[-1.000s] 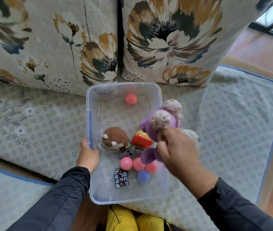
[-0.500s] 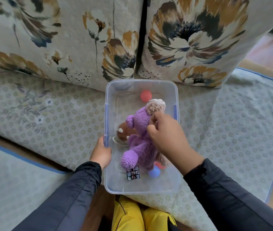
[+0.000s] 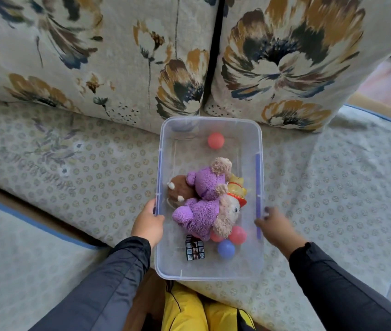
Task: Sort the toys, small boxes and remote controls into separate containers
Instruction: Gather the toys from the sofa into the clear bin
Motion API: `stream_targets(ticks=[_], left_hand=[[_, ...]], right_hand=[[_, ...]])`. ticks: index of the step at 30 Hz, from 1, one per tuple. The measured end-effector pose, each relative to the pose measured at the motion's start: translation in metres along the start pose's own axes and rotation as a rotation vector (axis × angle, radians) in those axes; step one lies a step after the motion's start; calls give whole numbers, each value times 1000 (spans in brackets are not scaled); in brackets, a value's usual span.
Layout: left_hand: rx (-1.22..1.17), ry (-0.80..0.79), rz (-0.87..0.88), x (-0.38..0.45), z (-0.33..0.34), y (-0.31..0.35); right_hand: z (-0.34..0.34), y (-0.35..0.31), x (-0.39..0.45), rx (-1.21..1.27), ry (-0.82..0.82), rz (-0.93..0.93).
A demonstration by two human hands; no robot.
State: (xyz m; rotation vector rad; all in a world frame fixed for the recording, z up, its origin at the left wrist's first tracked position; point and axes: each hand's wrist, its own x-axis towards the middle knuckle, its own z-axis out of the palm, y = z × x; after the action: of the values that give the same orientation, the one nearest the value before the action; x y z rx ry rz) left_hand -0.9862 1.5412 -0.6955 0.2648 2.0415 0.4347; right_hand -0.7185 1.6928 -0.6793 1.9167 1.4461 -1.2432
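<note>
Clear, smooth plastic bin [image 3: 210,271]; fuzzy purple plush toy [image 3: 201,216]; glossy plastic balls [image 3: 226,249]; woven floral cloth cushions [image 3: 94,56] were matt.

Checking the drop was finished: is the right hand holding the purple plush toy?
No: the purple plush toy lies free in the clear plastic bin, right hand at the rim.

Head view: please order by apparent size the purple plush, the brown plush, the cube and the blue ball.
1. Purple plush, clearly the largest.
2. Brown plush, though the purple one hides part of it.
3. Cube and blue ball look about alike; I would not rank them.
</note>
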Motion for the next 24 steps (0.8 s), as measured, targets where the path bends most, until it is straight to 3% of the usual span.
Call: stream_targets(ticks=[7,13,17,24], left_hand=[[-67,51,8,-17,-7,3],[-176,52,8,-62,-21,19],[-75,5,76,-92,-37,51],[36,-7,218,-143,-52,110]], right_hand=[[4,14,-18,-147,-15,-113],[-28,11,-54,-110,71,-193],[-67,8,-86,-16,161,-213],[-131,23,-133,95,177,-242]])
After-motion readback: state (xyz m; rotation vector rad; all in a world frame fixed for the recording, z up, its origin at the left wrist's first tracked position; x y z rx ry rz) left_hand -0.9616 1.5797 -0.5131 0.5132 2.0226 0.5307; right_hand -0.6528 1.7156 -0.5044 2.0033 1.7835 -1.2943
